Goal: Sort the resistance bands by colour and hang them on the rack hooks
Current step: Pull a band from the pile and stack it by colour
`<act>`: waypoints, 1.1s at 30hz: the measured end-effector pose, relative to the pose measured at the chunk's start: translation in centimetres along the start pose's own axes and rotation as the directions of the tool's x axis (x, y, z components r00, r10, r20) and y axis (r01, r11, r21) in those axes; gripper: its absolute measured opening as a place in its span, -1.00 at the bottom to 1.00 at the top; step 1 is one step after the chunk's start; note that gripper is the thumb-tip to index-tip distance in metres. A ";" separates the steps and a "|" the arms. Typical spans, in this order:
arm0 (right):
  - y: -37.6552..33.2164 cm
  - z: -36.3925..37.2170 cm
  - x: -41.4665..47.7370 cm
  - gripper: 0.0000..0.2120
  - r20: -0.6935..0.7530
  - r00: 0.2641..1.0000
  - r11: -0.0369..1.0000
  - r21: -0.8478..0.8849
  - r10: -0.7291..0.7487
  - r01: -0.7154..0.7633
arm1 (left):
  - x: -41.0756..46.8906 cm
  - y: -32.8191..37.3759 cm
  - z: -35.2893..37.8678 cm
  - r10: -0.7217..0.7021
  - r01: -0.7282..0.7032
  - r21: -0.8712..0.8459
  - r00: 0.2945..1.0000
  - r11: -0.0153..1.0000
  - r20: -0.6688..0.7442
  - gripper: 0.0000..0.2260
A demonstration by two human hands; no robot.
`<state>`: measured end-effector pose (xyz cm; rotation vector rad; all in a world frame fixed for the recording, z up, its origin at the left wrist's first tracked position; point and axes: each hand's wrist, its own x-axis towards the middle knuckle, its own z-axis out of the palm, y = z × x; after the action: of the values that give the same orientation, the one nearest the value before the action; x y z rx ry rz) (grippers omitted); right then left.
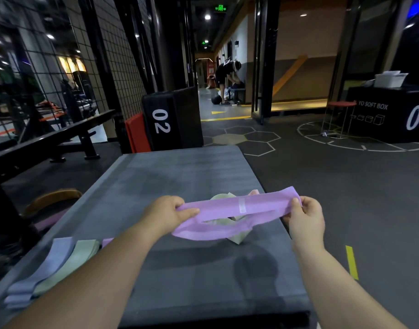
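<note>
- Lying nearest, at the left edge of the grey pad (180,172), a blue band (49,264) and a green band (78,255) sit side by side.
- Above the pad's middle, the left hand (167,213) and right hand (305,217), well apart, each pinch one end of the purple band (227,207), whose long axis runs left to right.
- Beneath it sits a loose heap (237,238) of pale green and pink bands.
- The laid-out row is down-left, so the left hand looks nearer; no rack hooks show.

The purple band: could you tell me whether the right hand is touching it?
Touching. The head view shows the right hand pinching one end of the purple band.
</note>
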<state>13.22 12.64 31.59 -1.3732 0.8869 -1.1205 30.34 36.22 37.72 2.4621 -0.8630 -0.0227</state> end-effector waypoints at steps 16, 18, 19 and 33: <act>1.8 -3.4 -0.5 -0.96 0.373 0.874 0.787 -0.617 0.313 -0.018 | -8.0 -4.5 5.6 -0.211 0.192 0.132 0.967 0.972 0.144 -0.56; 1.9 -3.3 -0.9 -0.94 0.408 0.858 0.721 -0.690 0.314 0.064 | -8.3 -4.7 6.1 -0.205 0.175 0.213 0.970 0.961 0.130 -0.59; 1.8 -3.2 -1.1 -0.94 0.428 0.843 0.704 -0.705 0.325 0.086 | -8.4 -4.8 6.3 -0.193 0.159 0.255 0.974 0.954 0.115 -0.61; 0.9 -2.6 -1.7 -0.78 0.505 0.758 0.640 -0.753 0.414 0.152 | -7.1 -2.6 8.0 0.011 -0.022 0.186 0.998 0.982 0.059 -0.74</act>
<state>10.35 13.38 30.38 -2.1593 0.9459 -0.0039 24.71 38.25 28.49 2.6402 -0.9492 -0.0072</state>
